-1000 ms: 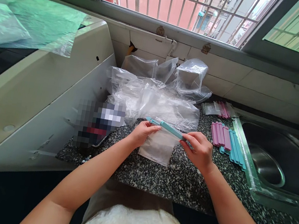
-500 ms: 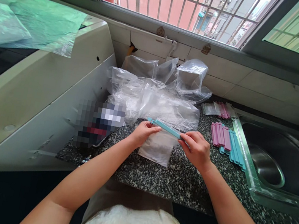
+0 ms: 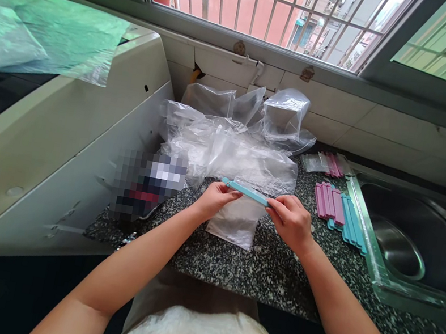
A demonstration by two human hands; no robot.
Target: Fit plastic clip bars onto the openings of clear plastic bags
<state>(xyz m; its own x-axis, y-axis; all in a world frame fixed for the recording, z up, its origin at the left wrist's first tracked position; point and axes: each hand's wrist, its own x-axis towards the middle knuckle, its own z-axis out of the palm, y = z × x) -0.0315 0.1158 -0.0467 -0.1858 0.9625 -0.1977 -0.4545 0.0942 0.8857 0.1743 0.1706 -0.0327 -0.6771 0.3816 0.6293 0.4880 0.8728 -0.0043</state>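
My left hand [image 3: 214,200] pinches the left end of a light blue bag sealing clip [image 3: 248,192]. At its other end, the thumb and fingers of my right hand [image 3: 291,218] are closed on the clip. It is held nearly level, sloping slightly down to the right. Under the clip, a small clear plastic bag [image 3: 231,228] lies flat on the speckled counter [image 3: 273,274]. Whether the clip grips the bag's upper edge cannot be made out.
Behind my hands is a heap of clear plastic bags [image 3: 230,151]. To the right lie pink clips [image 3: 329,202] and blue clips [image 3: 353,223], beside a metal sink [image 3: 396,249]. A blurred-out item [image 3: 150,186] sits left. A pale appliance [image 3: 99,110] borders the counter's left side.
The clip is a little more level, and its left end looks more closed together. Both hands keep hold of it and have barely moved.
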